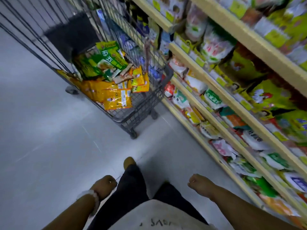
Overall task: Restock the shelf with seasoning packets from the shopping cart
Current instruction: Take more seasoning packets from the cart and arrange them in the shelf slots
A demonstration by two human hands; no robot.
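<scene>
A grey wire shopping cart stands ahead on the floor, close to the shelving. Yellow and orange seasoning packets and green packets are piled in it. The wooden shelf unit runs along the right, packed with bagged goods. My left hand hangs low beside my leg with fingers loosely curled, holding nothing; a pale bracelet is on the wrist. My right hand hangs at the lower right, fingers also curled and empty. Both hands are far from the cart.
Pale floor stretches between me and the cart. A second wire cage or cart wall stands at the upper left. My dark trousers and one shoe show below. The picture is blurred by motion.
</scene>
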